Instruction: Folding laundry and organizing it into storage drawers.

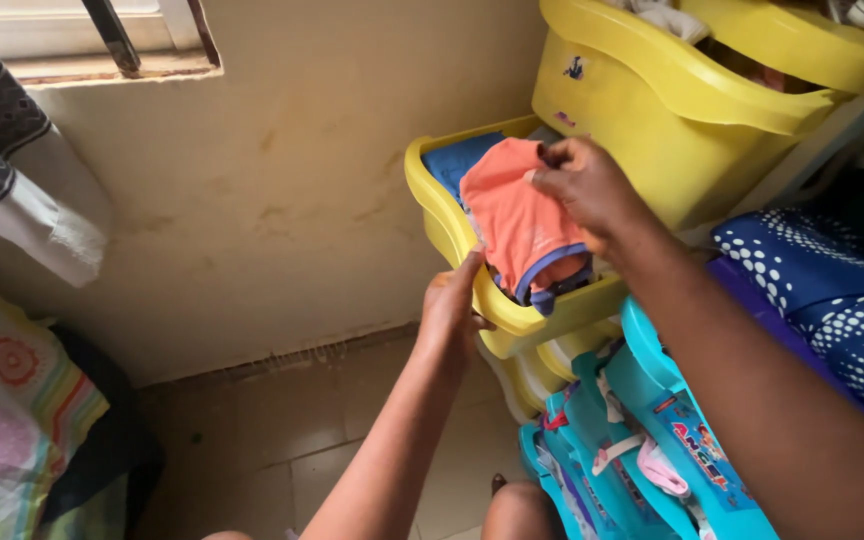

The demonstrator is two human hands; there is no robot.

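Head view looks down on a folded orange cloth garment with blue-purple trim (522, 228), lying on top of the contents of the pulled-out yellow plastic drawer (442, 222). The right hand (592, 190) is closed on the garment's upper edge, fingers pinching the fabric. The left hand (452, 305) grips the drawer's front rim just below the garment, thumb up against the lip.

The garment overhangs the drawer's front edge, so it could slide out over the rim if the pinch loosens. The drawer looks full, and fabric bulging above the rim could catch under the larger yellow plastic bin (652, 110) above the drawer. A hard pull on the rim could tip the stack.

Most of the drawer's contents are covered; only a blue folded cloth (457, 160) shows behind the garment. The lower drawers are barely visible below, partly behind a turquoise plastic item (652, 400) right of the drawer, whose kind I cannot tell. The upper bin's contents are cut off at the frame's top.
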